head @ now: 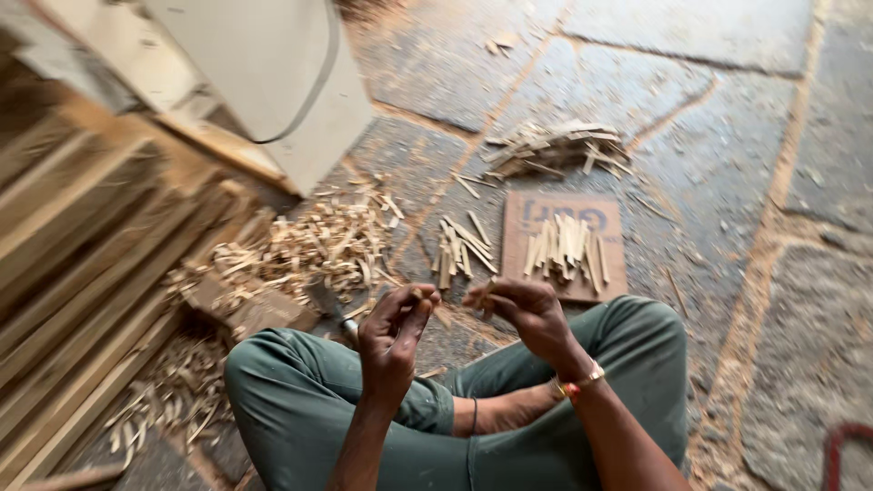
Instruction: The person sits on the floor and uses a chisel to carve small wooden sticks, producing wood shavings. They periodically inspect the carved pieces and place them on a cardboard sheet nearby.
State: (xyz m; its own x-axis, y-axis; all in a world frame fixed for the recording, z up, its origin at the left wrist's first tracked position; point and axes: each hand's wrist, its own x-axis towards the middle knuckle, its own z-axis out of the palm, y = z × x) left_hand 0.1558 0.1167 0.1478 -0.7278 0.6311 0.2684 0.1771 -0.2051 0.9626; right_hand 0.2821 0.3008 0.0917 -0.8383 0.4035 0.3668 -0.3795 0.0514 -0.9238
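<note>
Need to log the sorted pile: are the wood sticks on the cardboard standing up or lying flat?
Lying flat: the wood sticks rest lengthwise in a loose bunch on the cardboard piece.

Motion blur smeared the stacked planks [82, 264] at the left, so their edges ran together. The pale board [273, 73] above was cut off by the top edge. Whatever the left hand [393, 332] and right hand [527, 314] pinched was too small to tell, perhaps a wood sliver. A red curve [846, 445] was cropped at the corner.
</note>
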